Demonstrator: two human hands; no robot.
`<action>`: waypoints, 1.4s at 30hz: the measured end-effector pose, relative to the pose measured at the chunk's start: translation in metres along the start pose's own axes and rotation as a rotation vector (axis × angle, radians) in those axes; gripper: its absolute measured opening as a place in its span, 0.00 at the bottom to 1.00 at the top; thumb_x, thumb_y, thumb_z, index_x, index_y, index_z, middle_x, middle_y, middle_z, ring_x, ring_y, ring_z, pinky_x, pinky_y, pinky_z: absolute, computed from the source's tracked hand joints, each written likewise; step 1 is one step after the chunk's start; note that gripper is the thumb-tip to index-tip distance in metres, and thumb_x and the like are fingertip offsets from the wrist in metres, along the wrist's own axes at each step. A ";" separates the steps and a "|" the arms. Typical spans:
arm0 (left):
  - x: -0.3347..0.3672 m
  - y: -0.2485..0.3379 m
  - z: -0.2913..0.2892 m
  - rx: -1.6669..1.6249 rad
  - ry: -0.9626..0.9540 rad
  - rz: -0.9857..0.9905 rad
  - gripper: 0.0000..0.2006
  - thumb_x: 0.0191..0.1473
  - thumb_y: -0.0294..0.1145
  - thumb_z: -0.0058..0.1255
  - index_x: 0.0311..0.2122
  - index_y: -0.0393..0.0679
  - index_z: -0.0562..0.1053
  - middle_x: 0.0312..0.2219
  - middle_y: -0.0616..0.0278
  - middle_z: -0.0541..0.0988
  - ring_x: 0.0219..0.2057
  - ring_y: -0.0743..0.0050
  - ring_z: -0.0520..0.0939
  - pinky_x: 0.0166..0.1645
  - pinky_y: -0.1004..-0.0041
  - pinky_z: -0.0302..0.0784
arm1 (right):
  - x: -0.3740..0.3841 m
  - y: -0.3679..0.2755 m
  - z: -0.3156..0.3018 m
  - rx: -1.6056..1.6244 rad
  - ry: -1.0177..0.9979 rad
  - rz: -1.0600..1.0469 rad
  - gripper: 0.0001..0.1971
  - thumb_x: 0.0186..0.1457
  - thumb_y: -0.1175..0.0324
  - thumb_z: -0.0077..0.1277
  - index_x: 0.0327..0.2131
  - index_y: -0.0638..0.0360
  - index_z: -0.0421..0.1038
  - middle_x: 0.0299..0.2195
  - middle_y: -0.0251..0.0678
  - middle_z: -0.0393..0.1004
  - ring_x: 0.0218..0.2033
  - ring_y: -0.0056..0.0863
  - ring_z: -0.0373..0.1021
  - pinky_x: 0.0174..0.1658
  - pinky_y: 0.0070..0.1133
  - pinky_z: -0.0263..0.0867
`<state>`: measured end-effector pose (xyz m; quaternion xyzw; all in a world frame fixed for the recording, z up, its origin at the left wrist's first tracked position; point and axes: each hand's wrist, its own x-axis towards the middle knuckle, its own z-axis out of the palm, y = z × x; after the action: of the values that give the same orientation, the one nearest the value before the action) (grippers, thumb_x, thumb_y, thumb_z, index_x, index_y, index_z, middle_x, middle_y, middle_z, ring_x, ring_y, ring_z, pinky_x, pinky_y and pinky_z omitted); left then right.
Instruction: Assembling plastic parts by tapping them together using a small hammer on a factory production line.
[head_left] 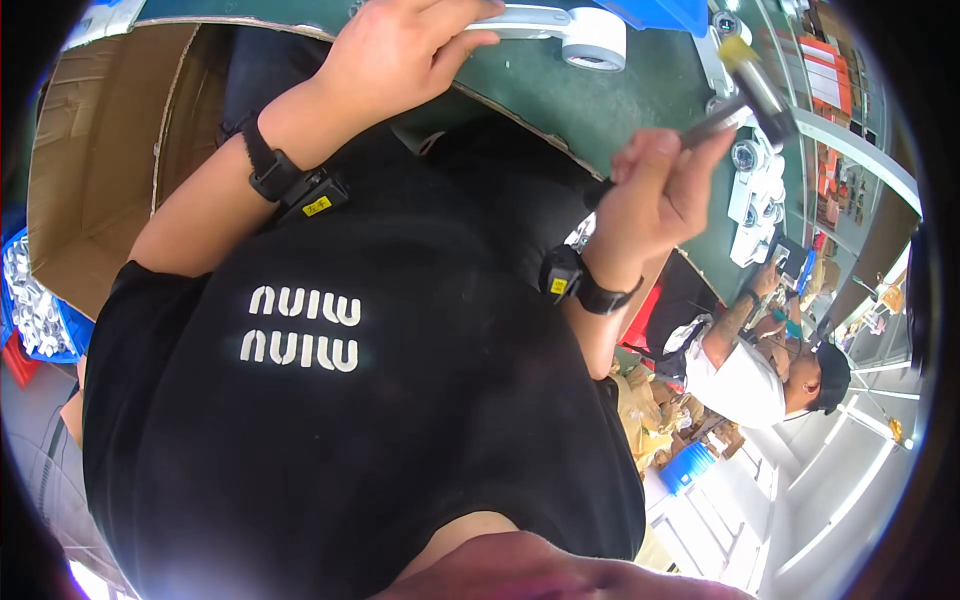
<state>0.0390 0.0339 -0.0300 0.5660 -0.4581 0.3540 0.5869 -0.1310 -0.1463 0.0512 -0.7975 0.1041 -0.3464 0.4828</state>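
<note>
At the top of the view my left hand is closed on the handle-like end of a white plastic part, which has a thick round end with a dark ring-shaped opening. The part is over the green worktop. To the right, my right hand is wrapped round the dark handle of a hammer, raised above the bench edge. Its head is shiny metal with a yellow face at one end, slightly blurred. The hammer head is apart from the white part.
Several similar white parts line the bench at right. A blue bin stands at the top. An open cardboard box is at left, beyond it a blue basket of small white pieces. A co-worker in a white shirt works at right.
</note>
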 end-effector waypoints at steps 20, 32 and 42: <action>0.039 0.038 -0.029 0.262 -0.413 -0.225 0.10 0.56 0.26 0.61 0.42 0.37 0.76 0.33 0.50 0.74 0.33 0.46 0.77 0.39 0.57 0.73 | 0.009 0.004 0.008 -0.108 -0.160 0.066 0.25 0.69 0.76 0.51 0.68 0.61 0.68 0.31 0.29 0.78 0.23 0.11 0.62 0.27 0.15 0.61; 0.038 0.036 -0.031 0.272 -0.431 -0.239 0.09 0.56 0.27 0.61 0.41 0.37 0.76 0.33 0.50 0.74 0.34 0.46 0.77 0.40 0.56 0.73 | 0.014 -0.004 0.008 -0.303 -0.368 0.094 0.26 0.67 0.79 0.50 0.68 0.65 0.66 0.40 0.36 0.83 0.30 0.14 0.69 0.36 0.16 0.69; 0.003 -0.011 -0.005 0.157 -0.010 0.157 0.10 0.56 0.27 0.62 0.42 0.37 0.76 0.34 0.50 0.75 0.34 0.45 0.78 0.40 0.57 0.75 | 0.017 -0.015 -0.001 -0.486 -0.442 -0.114 0.22 0.66 0.79 0.52 0.63 0.69 0.71 0.31 0.45 0.82 0.23 0.25 0.69 0.34 0.20 0.70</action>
<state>0.0512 0.0372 -0.0306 0.5743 -0.4749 0.4310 0.5087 -0.1212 -0.1479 0.0715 -0.9497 0.0317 -0.1564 0.2695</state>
